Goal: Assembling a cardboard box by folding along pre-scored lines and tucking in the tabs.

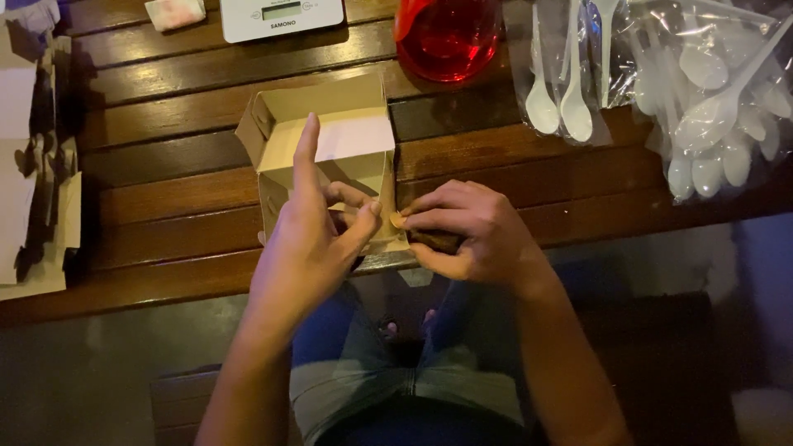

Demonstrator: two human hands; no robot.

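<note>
so the small open cardboard box, pale brown with its flaps standing up, sits on the dark slatted wooden table right at the near edge, probably so both hands can work on it without reaching. the left hand is spread loose, index finger pointing straight up, thumb and middle finger pinching at the box's front wall, like it's steadying that side. the right hand is curled closed around a small dark brownish block, pressed against the box's front right corner. can't really tell what that block is, the light is bad and the fingers cover most of it

further back there's a white flat digital scale with a grey display, a red translucent plastic jug next to it, and clear plastic bags of white plastic spoons off to the right. flat unfolded cardboard blanks are stacked along the left edge, within easy reach
</note>
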